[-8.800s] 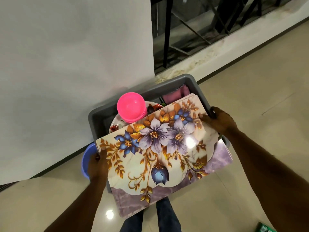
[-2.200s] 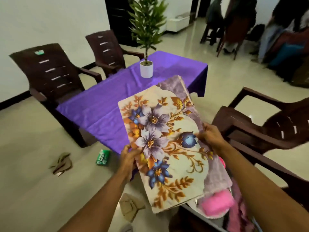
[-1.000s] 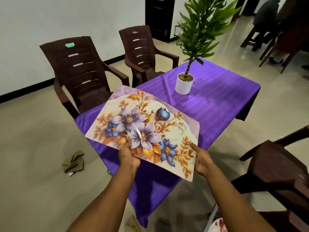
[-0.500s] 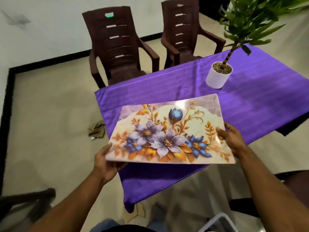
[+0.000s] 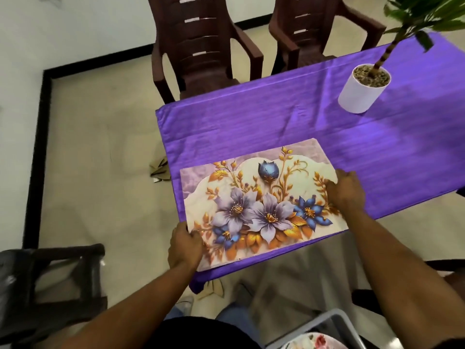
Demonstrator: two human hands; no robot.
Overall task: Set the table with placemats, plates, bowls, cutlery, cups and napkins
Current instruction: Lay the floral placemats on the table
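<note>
At the bottom edge of the view, on the person's side of the table, a grey plastic bin (image 5: 334, 323) holds a floral-patterned plate (image 5: 312, 342); only parts of both are visible.

The rectangular floral placemat (image 5: 261, 205), printed with purple and blue flowers and orange leaves on a cream and lilac ground, lies at the near left corner of the table covered by a purple cloth (image 5: 289, 122). Its near long edge runs along the near table edge.

The left hand (image 5: 185, 245) grips the near left corner of the placemat, thumb on top and fingers curled round the edge. The right hand (image 5: 346, 191) holds the right short edge of the placemat, fingers curled over it.

Farther across the table, to the right of the placemat, stands a white cylindrical pot with a green plant (image 5: 362, 89).

Beyond the far table edge stand two dark brown plastic armchairs (image 5: 201, 44). A scrap of brown cardboard (image 5: 159, 168) lies on the floor left of the table.
</note>
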